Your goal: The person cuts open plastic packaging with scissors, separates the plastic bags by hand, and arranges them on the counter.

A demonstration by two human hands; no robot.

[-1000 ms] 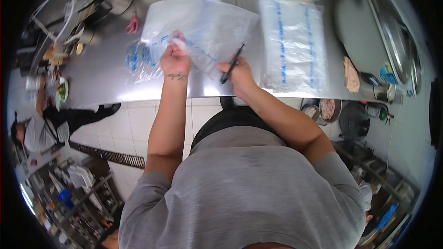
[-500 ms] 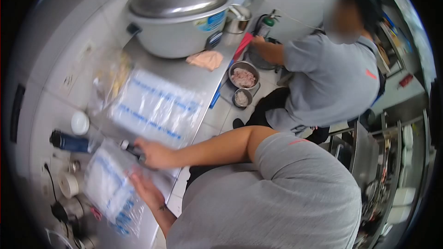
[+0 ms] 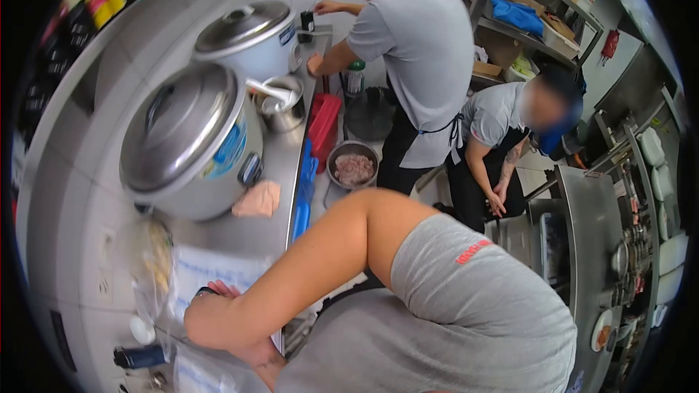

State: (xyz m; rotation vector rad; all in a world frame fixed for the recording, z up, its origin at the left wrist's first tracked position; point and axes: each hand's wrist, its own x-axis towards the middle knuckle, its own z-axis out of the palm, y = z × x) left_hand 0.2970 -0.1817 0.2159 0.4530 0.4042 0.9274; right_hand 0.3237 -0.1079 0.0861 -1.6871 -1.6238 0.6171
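Note:
My right hand [image 3: 205,322] is closed low over the counter, its back toward me. A dark curved piece [image 3: 207,291] shows at its far edge; what the fingers hold is hidden. Under the right forearm lies my left hand [image 3: 227,289], mostly covered; the fingers that show look stretched out. Both hands are over clear plastic packs with blue print. One pack [image 3: 218,268] lies just beyond them, another pack [image 3: 207,371] is nearer the bottom edge. A clear bag [image 3: 153,258] with yellowish contents rests against the wall side.
Two large rice cookers [image 3: 178,135] stand along the steel counter [image 3: 218,231], near a metal pot [image 3: 284,105] and a peach cloth [image 3: 258,199]. A pot of raw meat [image 3: 354,167] sits below. One co-worker [image 3: 422,51] stands at the far end; another person [image 3: 502,124] sits by the shelves.
My view has swung toward the far end of the counter. My right forearm now crosses over my left hand. The co-worker at the far end is upright, and a seated person has come into view.

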